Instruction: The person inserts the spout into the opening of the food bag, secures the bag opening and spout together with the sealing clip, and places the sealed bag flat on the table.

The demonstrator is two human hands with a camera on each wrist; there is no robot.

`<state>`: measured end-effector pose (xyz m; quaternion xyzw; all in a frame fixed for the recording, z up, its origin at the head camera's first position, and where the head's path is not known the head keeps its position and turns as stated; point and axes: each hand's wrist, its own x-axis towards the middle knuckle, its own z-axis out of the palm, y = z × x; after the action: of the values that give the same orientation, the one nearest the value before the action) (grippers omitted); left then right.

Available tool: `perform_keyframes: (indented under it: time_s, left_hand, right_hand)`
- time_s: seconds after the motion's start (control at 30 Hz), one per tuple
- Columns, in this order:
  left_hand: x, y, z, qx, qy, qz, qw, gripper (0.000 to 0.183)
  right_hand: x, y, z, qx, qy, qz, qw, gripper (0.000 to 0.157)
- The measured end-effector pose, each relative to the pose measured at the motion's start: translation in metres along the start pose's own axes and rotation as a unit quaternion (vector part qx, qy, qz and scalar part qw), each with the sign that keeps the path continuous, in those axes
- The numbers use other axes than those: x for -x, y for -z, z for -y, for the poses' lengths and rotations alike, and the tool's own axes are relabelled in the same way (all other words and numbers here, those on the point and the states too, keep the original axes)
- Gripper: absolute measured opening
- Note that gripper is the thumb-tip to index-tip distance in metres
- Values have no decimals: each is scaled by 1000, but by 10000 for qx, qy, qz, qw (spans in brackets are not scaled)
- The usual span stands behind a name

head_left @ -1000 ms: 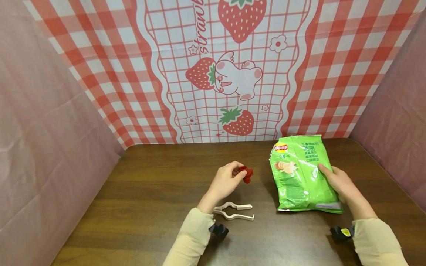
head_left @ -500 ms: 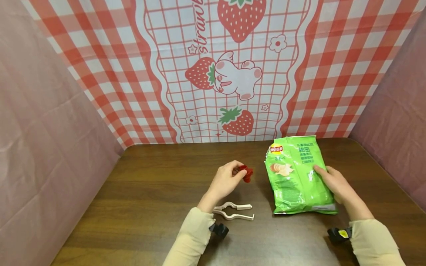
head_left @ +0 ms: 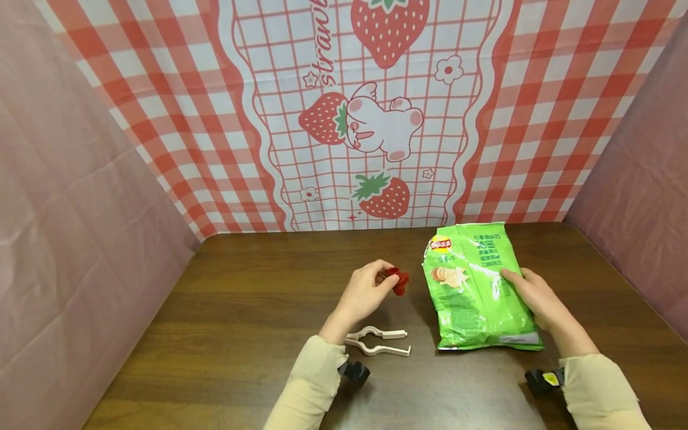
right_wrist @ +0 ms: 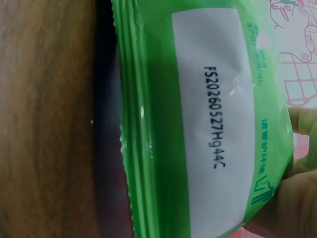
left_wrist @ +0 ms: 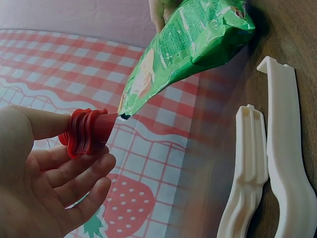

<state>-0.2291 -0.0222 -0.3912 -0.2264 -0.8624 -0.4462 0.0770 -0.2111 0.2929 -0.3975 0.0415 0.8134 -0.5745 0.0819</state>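
Between thumb and fingers my left hand (head_left: 360,294) pinches a red ridged plastic piece (head_left: 400,282), held above the table. In the left wrist view this red piece (left_wrist: 85,133) shows stacked flanges and a short tube; its remaining fingers are loosely bent. My right hand (head_left: 541,298) grips a green chip bag (head_left: 475,298) by its right side, thumb on the front. The bag is tilted, and its printed text appears upside down. In the right wrist view the chip bag (right_wrist: 148,129) shows a crimped edge and a white code label.
A cream plastic clip (head_left: 395,334) with two spread arms lies on the wooden table (head_left: 242,310) under my left wrist, its left end hidden. A checked strawberry cloth (head_left: 398,197) hangs behind the table; pink cloth (head_left: 80,209) hangs at both sides.
My right hand has moved the chip bag a little left, closer to the red piece, and slightly toward me. The left hand with the red piece stays in place.
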Motion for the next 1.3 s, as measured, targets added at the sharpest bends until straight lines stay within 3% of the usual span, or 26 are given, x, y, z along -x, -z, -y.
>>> perform_keyframes:
  time_s: [0.57,1.3]
  left_hand:
    - [0,0,-3,35,-34,6,10000,16]
    - [-5,2,-6,-64,-150,-28,9999,20]
  right_hand:
    - [4,-10,4,-497,47,181,9986,65]
    - [9,-22,10,-449,210,296,9983,68]
